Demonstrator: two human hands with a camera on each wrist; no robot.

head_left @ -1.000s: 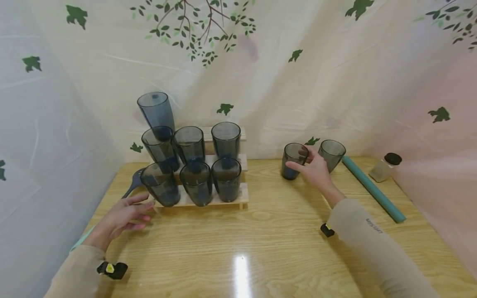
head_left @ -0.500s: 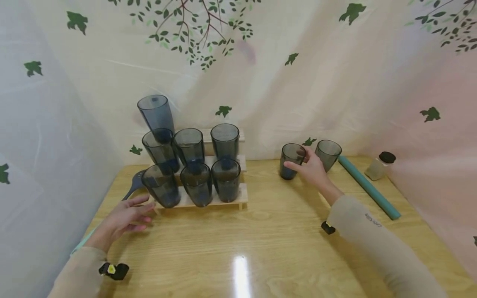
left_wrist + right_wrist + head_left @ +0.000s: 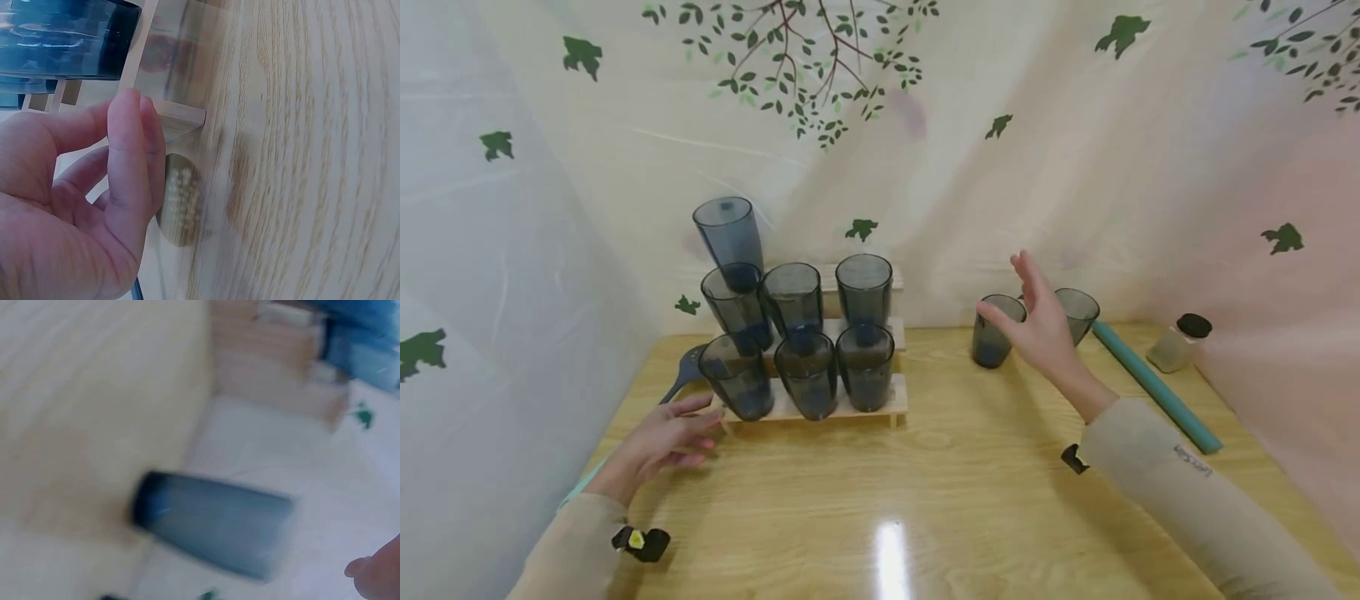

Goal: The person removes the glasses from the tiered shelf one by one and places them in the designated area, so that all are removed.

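Near the front left corner of the wooden tiered rack, my left hand stays with loosely bent fingers. In the left wrist view its fingertips are close to the rack's end, and whether they touch is hard to tell. The rack bears several dark tinted tumblers, with a taller blue-grey one at the back left. My right hand is raised with thumb and fingers spread, holding nothing. A tumbler stands upright just left of it, blurred in the right wrist view. Another tumbler is partly hidden behind the hand.
A teal rod lies on the right of the wooden table. Beyond it sits a small jar with a black lid. A dark slotted utensil lies left of the rack. Printed cloth hangs behind the table.
My right hand has let go of the tumbler and risen with its fingers spread. That tumbler remains standing on the table. The left hand has kept its place by the rack.
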